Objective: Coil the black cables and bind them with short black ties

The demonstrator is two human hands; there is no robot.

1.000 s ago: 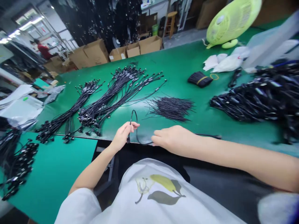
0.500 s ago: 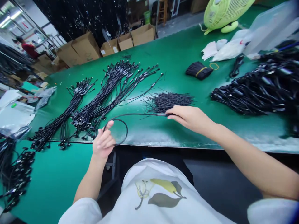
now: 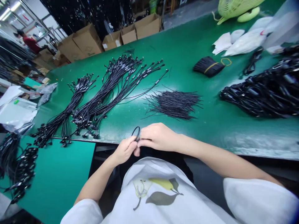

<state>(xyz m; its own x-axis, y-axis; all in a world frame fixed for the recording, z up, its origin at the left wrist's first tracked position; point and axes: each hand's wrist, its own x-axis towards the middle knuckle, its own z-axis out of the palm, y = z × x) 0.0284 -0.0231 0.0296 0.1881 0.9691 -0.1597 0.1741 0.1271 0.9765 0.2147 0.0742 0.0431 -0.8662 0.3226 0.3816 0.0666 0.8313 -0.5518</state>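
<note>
A black cable (image 3: 136, 128) is coiled into a small loop between my two hands at the table's front edge. My left hand (image 3: 126, 148) pinches the coil from the left. From the right, my right hand (image 3: 156, 137) closes on the same coil, its fingertips against those of the left; the cable's ends are hidden by the fingers. Beyond my hands lies a loose pile of thin black twist ties (image 3: 178, 104). To the left spread bunches of straight black cables (image 3: 102, 93) with small connectors at both ends.
A banded bundle of black ties (image 3: 208, 66) lies behind the pile. On the right is a heap of coiled black cables (image 3: 261, 90). White crumpled bags (image 3: 245, 42) and a green fan (image 3: 235, 9) stand at the back right. Cardboard boxes (image 3: 87, 42) line the far edge.
My right hand has come left and down from beside the tie pile to meet my left hand. The cable, stretched between them before, is now a small coil. The view has shifted slightly.
</note>
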